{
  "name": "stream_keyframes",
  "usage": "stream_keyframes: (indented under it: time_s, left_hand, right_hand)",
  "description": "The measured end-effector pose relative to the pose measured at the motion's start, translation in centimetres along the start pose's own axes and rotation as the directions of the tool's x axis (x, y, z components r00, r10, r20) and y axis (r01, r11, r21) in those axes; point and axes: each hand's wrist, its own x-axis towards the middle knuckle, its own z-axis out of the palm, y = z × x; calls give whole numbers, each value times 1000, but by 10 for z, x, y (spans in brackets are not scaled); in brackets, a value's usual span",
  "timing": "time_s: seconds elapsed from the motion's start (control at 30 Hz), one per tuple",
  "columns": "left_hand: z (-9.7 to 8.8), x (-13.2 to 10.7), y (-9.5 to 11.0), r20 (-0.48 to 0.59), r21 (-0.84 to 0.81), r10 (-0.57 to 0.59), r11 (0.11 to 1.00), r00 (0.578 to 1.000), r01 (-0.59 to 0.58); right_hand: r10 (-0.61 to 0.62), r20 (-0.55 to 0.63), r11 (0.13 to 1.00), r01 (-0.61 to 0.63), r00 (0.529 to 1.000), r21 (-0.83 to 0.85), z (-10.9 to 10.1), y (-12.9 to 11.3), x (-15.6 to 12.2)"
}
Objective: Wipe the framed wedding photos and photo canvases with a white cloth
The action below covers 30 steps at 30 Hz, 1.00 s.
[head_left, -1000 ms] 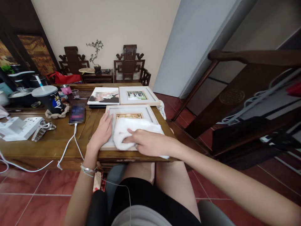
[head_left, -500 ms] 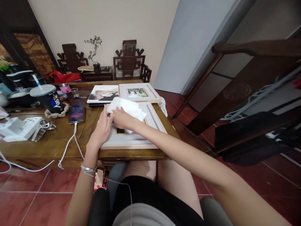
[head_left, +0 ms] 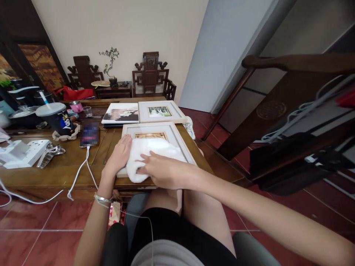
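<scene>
A light wooden picture frame (head_left: 188, 152) lies flat at the table's front edge, with a small picture in a white mat. Across its nearer half spreads a white cloth (head_left: 155, 146), hiding part of the picture. My right hand (head_left: 163, 170) presses on this cloth near the frame's front edge, fingers bent into it. On the frame's left side, my left hand (head_left: 119, 155) is closed along the edge, fingers together, close beside the cloth. Its thumb is hard to make out.
Behind lie another framed picture (head_left: 162, 111) and a photo-covered board (head_left: 122, 112). To the left are a charging phone (head_left: 89, 135), a lidded cup with a straw (head_left: 57, 120), a power strip (head_left: 26, 153) and white cables. A dark wooden chair (head_left: 277, 107) stands at right.
My right hand has drawn the cloth from the frame's far left part toward its front edge, spreading it out. My left hand stays at the left edge.
</scene>
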Motion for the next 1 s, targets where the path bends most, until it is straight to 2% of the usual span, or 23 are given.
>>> stream_keyframes:
  time_s: [0.1, 0.17, 0.3, 0.4, 0.5, 0.6, 0.67, 0.77, 0.87, 0.93, 1.0]
  left_hand:
    - [4, 1, 0, -8, 20, -14, 1000, 1000, 14]
    - [4, 1, 2, -17, -13, -79, 997, 997, 79]
    - [1, 1, 7, -4, -92, -185, 979, 983, 184]
    - [-1, 1, 6, 0, -82, -156, 984, 988, 156]
    - [-1, 1, 2, 6, -19, -45, 999, 999, 45]
    - [1, 2, -2, 31, 83, 58, 995, 998, -60]
    - [3, 3, -5, 51, 157, 82, 984, 995, -89]
    - [5, 4, -7, 83, 239, 72, 967, 994, -90]
    - [5, 3, -8, 127, 288, 42, 955, 991, -78]
    - [5, 2, -9, 148, 308, 37, 948, 988, -82]
    - [5, 1, -11, 151, 322, 51, 942, 987, -98]
  right_hand:
    - [130, 50, 991, -131, 990, 27, -9, 4, -20]
    - [175, 64, 984, -177, 982, 27, -11, 4, -24]
    - [98, -27, 995, -98, 995, -7, -3, -9, -3]
    - [54, -125, 997, -60, 991, -42, 6, -21, 17]
    - [70, -148, 995, -79, 987, -56, 11, -22, 22]
    - [104, -100, 994, -107, 989, -24, 13, -13, 6]
    - [131, -101, 991, -132, 986, -5, 15, -4, -14]
    - [214, -118, 976, -218, 970, -18, 15, 8, -49]
    - [328, -48, 944, -330, 943, -29, 12, 20, -79]
    - [365, -25, 931, -365, 931, -10, 9, 30, -87]
    - [404, -103, 913, -407, 909, -2, 8, 43, -83]
